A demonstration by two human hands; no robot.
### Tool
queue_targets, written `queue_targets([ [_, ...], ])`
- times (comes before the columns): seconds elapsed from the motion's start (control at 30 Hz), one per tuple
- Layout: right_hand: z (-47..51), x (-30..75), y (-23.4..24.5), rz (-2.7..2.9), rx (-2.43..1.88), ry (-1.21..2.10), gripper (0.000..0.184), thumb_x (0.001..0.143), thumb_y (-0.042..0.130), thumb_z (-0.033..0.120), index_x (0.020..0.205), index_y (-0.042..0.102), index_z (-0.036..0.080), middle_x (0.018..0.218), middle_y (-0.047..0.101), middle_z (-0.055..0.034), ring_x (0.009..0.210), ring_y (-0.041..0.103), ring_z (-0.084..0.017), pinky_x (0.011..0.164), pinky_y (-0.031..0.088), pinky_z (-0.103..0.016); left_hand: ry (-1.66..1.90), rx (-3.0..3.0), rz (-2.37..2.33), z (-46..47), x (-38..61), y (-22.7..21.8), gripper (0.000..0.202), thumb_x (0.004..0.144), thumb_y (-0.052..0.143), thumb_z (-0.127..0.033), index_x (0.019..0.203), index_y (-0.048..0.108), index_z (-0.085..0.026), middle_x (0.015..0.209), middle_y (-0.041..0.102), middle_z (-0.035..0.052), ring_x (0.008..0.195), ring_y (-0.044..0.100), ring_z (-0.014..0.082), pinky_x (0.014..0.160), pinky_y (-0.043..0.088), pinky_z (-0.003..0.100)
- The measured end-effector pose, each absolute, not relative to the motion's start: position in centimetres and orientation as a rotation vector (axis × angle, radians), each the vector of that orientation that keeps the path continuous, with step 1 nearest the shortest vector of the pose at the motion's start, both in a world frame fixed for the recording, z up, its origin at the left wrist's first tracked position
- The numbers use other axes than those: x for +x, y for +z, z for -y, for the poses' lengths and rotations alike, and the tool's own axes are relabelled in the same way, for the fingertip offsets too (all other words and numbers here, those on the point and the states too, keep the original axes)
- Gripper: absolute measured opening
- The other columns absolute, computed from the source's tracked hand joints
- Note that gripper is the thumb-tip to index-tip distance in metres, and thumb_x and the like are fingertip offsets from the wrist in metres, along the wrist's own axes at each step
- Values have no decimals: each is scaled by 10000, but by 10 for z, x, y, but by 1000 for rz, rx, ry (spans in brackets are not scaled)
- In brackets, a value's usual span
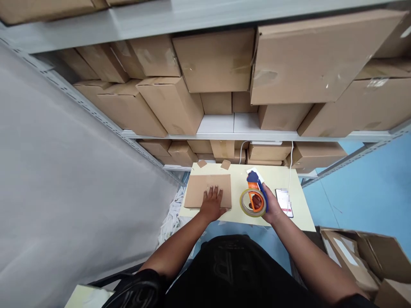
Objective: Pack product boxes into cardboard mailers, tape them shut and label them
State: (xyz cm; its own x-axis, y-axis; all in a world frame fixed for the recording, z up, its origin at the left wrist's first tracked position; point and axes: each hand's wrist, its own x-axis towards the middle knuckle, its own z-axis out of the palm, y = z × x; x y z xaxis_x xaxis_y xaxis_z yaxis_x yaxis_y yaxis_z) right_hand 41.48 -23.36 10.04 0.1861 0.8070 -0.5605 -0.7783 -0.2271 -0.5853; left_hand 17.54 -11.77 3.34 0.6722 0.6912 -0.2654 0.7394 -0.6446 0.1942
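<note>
A flat brown cardboard box point(196, 188) lies on the left part of the pale yellow table point(239, 171). My left hand point(212, 204) rests flat on top of this box, toward its right side, with the fingers spread. To the right of the box, my right hand point(269, 204) grips an orange and blue tape dispenser point(253, 185) fitted with a roll of clear yellowish tape. Some of the right fingers show through the roll's centre. Beyond the dispenser's blue head, part of a small white item point(259, 174) shows on the table.
A phone point(284, 202) with a lit screen lies right of my right hand, near a white cable point(291, 160). Two small cardboard scraps point(225, 164) sit at the table's far edge. Shelves point(205, 136) packed with cartons rise beyond. An open carton point(369, 252) stands at lower right.
</note>
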Motion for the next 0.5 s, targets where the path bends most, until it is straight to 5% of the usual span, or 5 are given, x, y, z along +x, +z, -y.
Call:
queue_targets([
  [0.3, 118, 462, 142, 448, -1493, 866, 321, 814, 575, 527, 689, 552, 232, 584, 582, 24, 588, 532, -177, 547, 410, -282, 172, 2449, -1049, 91, 140, 40, 657, 924, 634, -474, 1494, 531, -162, 1673, 345, 178, 1548, 321, 340, 1261, 252, 528],
  [0.4, 77, 472, 172, 888, -1787, 514, 387, 890, 506, 517, 631, 521, 229, 558, 529, 10, 586, 477, -173, 561, 322, -294, 330, 2459, -1181, 71, 109, 38, 505, 925, 628, -396, 1388, 619, -195, 1618, 447, 150, 1535, 335, 356, 1260, 223, 574],
  [0.5, 37, 474, 206, 1360, -2184, 47, 434, 970, 454, 496, 728, 645, 189, 677, 640, -59, 663, 521, -194, 634, 299, -318, 442, 2367, -1478, 49, 75, 30, 502, 906, 631, -370, 1363, 623, -161, 1606, 442, 194, 1539, 297, 418, 1246, 201, 632],
])
